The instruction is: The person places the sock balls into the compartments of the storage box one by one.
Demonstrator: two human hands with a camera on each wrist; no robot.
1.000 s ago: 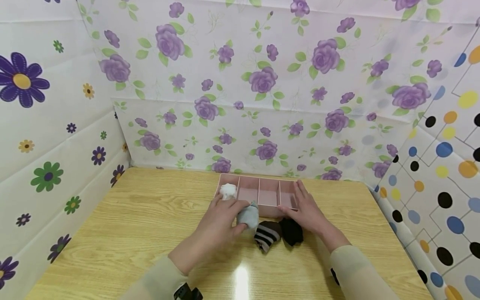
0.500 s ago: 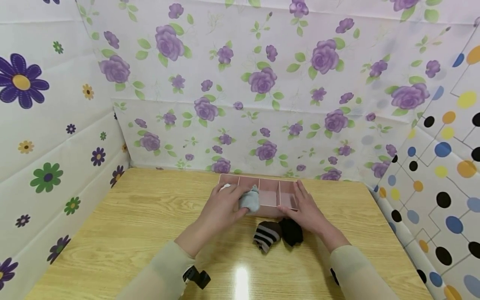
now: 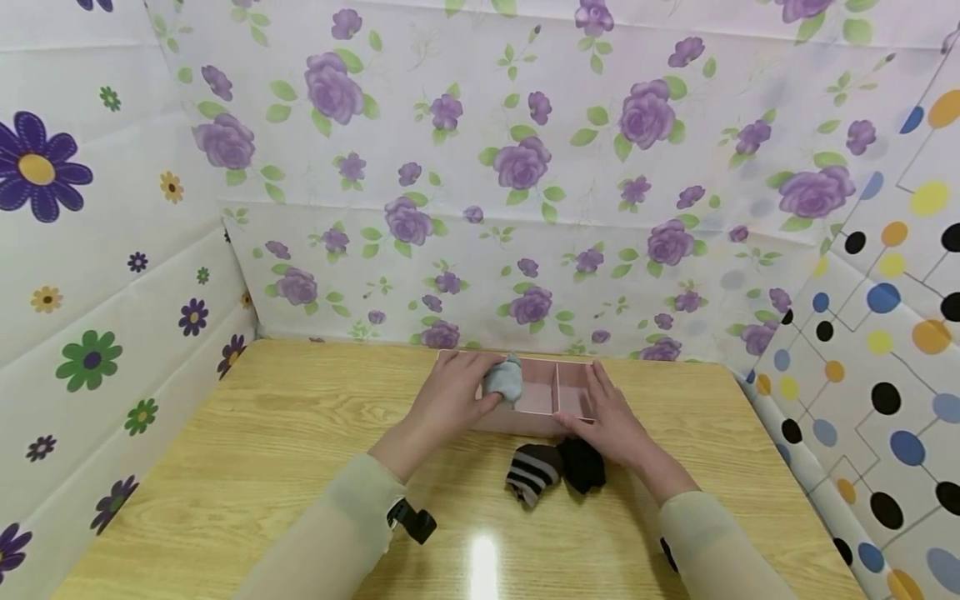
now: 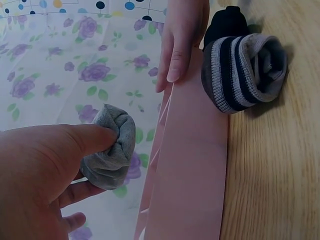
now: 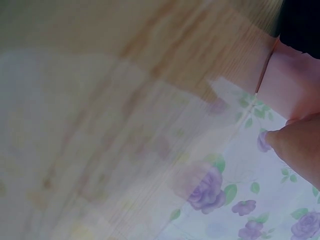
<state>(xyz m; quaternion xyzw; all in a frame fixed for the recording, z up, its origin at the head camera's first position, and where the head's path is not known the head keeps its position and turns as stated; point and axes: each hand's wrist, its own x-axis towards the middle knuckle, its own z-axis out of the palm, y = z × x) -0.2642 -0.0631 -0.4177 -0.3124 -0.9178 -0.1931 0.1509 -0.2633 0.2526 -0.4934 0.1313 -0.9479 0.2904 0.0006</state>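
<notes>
A rolled light grey-blue sock [image 3: 503, 380] is pinched between the thumb and fingers of my left hand [image 3: 450, 392]. It is held above the pink divided box [image 3: 517, 423], over its left-middle part. At the box's right end, my right hand [image 3: 617, 427] rests with fairly straight fingers, the thumb on the front edge. Just in front of the box lie a striped rolled sock [image 3: 534, 473] and a black sock [image 3: 582, 464], side by side. The left wrist view shows the grey sock [image 4: 111, 147] apart from the box. My left hand hides the box's leftmost compartment.
The wooden table [image 3: 300, 450] carries the box near its back edge. A floral cloth [image 3: 465, 167] hangs behind it, with patterned cloths at the left and right sides. Two right-hand compartments show bare pink bottoms.
My left hand has raised the grey-blue sock from in front of the box and carried it back over the compartments, covering the white item. My right hand has stayed in place.
</notes>
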